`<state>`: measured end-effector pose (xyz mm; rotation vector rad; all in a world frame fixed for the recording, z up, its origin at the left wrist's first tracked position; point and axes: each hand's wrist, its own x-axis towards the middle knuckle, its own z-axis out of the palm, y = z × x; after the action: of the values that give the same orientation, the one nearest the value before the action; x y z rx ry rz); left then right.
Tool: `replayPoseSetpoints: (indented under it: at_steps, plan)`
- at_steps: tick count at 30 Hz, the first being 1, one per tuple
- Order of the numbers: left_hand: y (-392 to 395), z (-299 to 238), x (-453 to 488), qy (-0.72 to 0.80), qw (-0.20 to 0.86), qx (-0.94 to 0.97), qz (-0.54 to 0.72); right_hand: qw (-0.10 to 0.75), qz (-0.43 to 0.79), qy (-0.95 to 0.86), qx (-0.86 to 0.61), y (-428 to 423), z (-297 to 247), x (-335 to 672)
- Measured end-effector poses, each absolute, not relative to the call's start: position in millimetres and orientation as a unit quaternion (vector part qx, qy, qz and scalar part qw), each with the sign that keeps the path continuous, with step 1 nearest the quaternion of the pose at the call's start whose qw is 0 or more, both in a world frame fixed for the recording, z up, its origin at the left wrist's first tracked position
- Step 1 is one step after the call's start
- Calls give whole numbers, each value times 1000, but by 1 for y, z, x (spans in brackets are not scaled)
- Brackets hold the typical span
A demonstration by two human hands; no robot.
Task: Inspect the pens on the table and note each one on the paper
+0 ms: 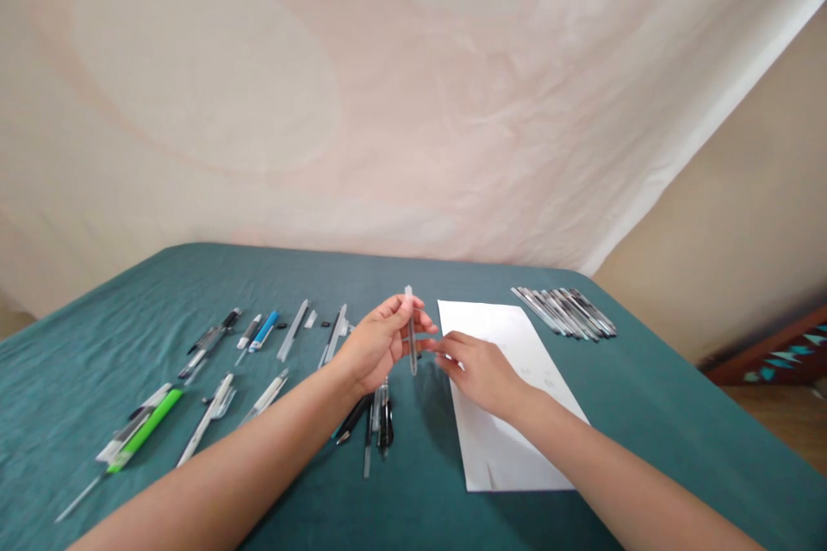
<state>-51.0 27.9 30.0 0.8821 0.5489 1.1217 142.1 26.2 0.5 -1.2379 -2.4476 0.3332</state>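
Observation:
My left hand [378, 343] pinches a clear pen barrel [410, 329] and holds it upright above the green tablecloth [646, 413]. Close beside it, my right hand [476, 370] has its fingertips at the barrel's lower part, fingers drawn together; whether they hold a small piece I cannot make out. The right hand hovers over the left edge of a white sheet of paper [510, 413]. Several dark pens [378, 417] lie on the cloth just under my left wrist.
A row of several assembled pens [565, 311] lies at the far right of the table. Loose pens and parts are spread on the left: a blue one [264, 331], a green one [146, 430], white ones [208, 417]. A pale draped sheet [388, 103] hangs behind.

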Motion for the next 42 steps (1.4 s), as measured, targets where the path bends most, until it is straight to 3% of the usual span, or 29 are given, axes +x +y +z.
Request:
replayPoseSetpoints:
  at_steps: [4,8,12,15,18,26,42]
  plan:
    - [32,27,-55,219,756,335,517,125,79,-887,-438,38,-9,118]
    - [34,24,-56,261,753,336,502,136,89,-881,-445,46,-18,112]
    - [27,23,-49,336,716,429,436,239,217,-839,-438,41,-12,128]
    - [19,25,-44,389,593,598,373,330,351,-758,-440,30,1,149]
    - [13,27,-41,423,472,699,331,385,410,-699,-442,19,13,166]
    - [8,28,-38,437,426,738,288,432,432,-669,-423,9,16,168]
    - [7,31,-37,428,393,766,273,413,386,-709,-421,7,10,166]
